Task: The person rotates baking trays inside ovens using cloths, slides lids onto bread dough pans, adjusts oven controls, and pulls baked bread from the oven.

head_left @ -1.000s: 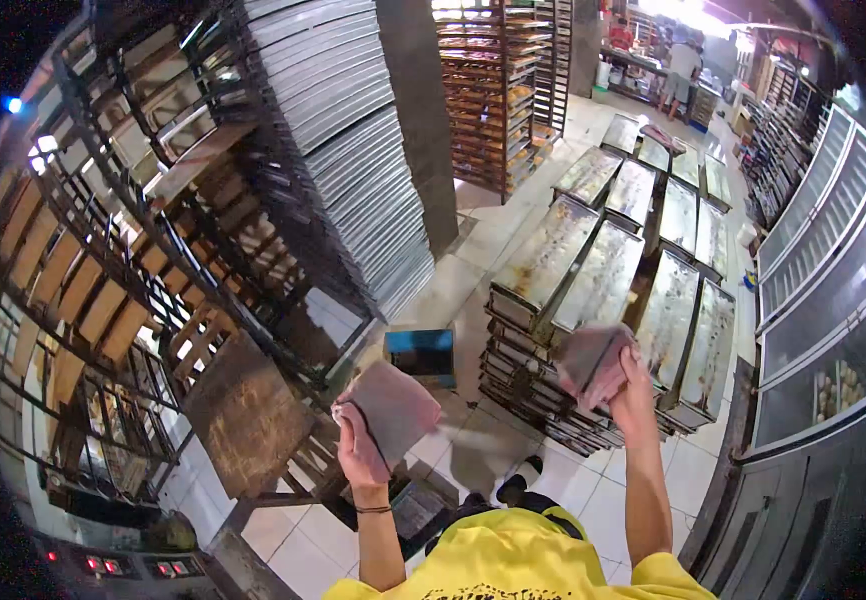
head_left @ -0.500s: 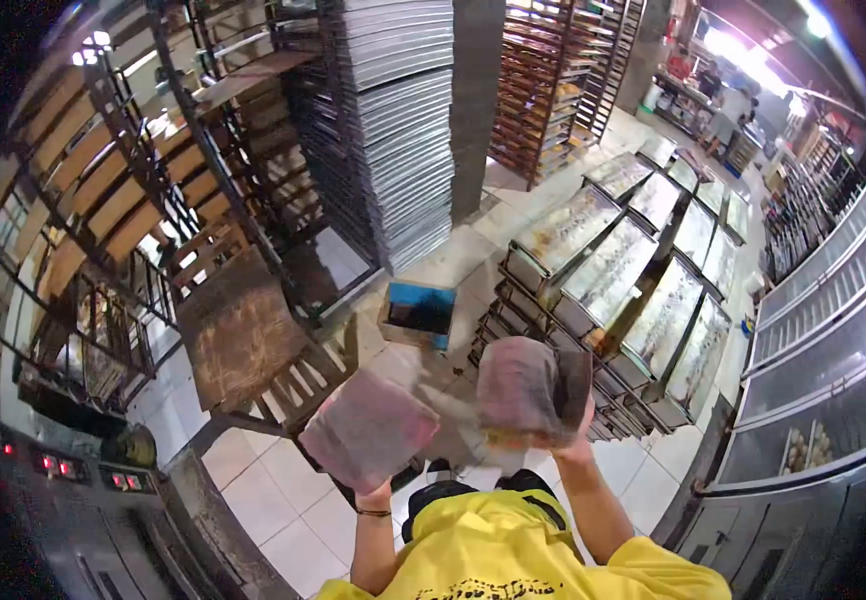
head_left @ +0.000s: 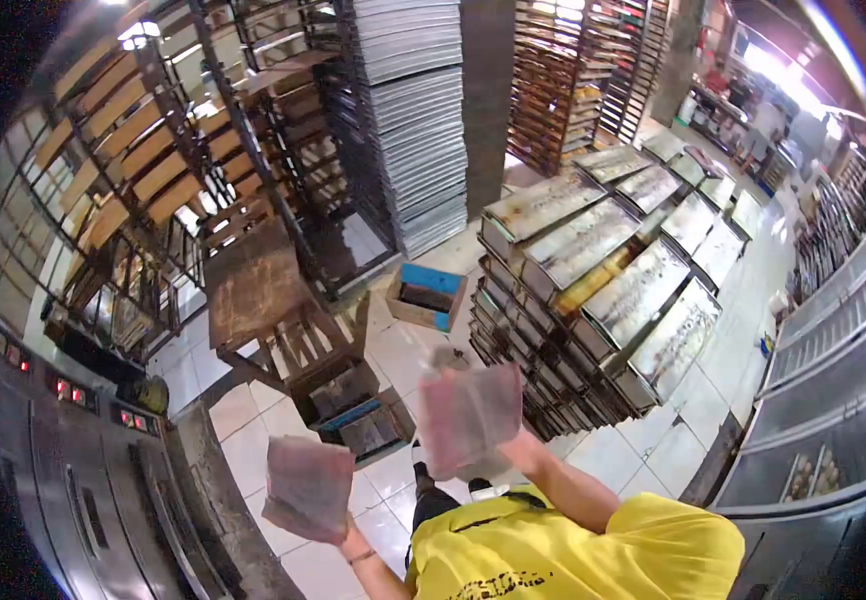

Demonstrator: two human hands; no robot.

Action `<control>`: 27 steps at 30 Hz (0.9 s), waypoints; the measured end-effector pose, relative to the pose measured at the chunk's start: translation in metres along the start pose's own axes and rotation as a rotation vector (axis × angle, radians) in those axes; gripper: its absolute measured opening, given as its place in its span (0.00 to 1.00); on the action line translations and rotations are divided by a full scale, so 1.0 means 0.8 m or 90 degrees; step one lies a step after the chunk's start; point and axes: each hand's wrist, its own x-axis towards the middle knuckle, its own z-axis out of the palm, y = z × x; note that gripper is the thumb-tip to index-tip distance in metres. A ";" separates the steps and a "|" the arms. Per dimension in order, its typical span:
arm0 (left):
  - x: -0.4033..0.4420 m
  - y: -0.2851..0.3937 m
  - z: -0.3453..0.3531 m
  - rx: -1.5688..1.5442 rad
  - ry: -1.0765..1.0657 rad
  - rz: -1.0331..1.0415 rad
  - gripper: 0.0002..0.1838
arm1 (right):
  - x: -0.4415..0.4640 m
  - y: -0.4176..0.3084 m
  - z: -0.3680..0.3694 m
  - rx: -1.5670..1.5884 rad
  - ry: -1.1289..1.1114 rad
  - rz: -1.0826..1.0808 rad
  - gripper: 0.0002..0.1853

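Note:
A square, greyish-pink cloth pad (head_left: 308, 490) covers most of my left hand (head_left: 346, 532), which holds it low on the left above the tiled floor. My right hand (head_left: 519, 450) has a second pinkish cloth pad (head_left: 473, 415), raised in front of my body and a little blurred. Both pads hide my fingers, so the exact grip does not show. The two pads are apart from each other, and neither touches the furniture around. Behind the right pad lies a small greyish shape that I cannot make out.
Stacked long metal pans (head_left: 593, 245) stand at the right front. A wooden chair (head_left: 253, 290) is on the left, with boxes (head_left: 368, 425) beside it. A blue-edged box (head_left: 428, 297) sits ahead. Ovens (head_left: 83, 470) line the left, a glass-fronted cabinet (head_left: 813, 400) the right. People work far back.
Both hands have moved left with their pads, the left one also lower. My view has turned, so boxes beside the chair now show.

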 end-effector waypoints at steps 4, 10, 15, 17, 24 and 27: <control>-0.082 0.060 0.066 0.111 -0.033 0.021 0.30 | -0.072 0.047 -0.042 -0.271 -0.015 -0.208 0.47; -0.075 0.111 0.005 0.260 -0.028 0.124 0.21 | -0.040 0.024 -0.010 0.602 -0.241 0.086 0.39; -0.085 0.118 0.169 0.342 0.001 -0.167 0.17 | -0.007 0.061 0.068 0.437 -0.192 0.046 0.42; -0.055 0.142 0.122 0.480 -0.070 -0.061 0.15 | 0.011 0.088 0.106 0.518 -0.240 0.039 0.45; -0.021 0.328 0.030 0.290 0.097 -0.066 0.18 | 0.047 0.183 0.304 0.266 -0.307 0.094 0.45; -0.037 0.427 0.026 0.357 0.132 0.070 0.18 | 0.052 0.301 0.330 0.143 -0.343 0.091 0.41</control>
